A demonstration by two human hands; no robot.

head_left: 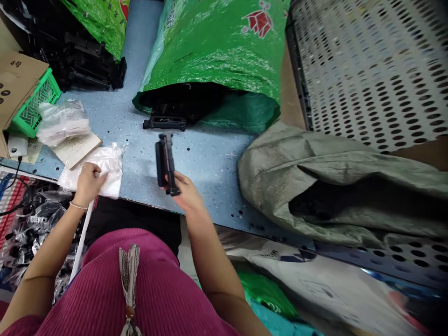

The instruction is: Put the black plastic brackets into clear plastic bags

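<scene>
My right hand (187, 192) grips a black plastic bracket-like part (166, 163) by its lower end and holds it above the blue speckled table. My left hand (90, 182) rests on a stack of clear plastic bags (111, 173) at the table's front edge, with thumb and fingers apart. Beyond the right hand, a similar black part (165, 122) lies at the mouth of a green woven sack (217, 56). The sack's dark inside hides most of its contents.
Black parts (91, 65) are heaped at the back left. Beside them stand a green basket (35, 100), a cardboard box (21, 79) and a bundle of bags (65, 123). A grey sack (273, 158) and perforated panel (378, 70) occupy the right. Below left, bagged black items (31, 233) fill a container.
</scene>
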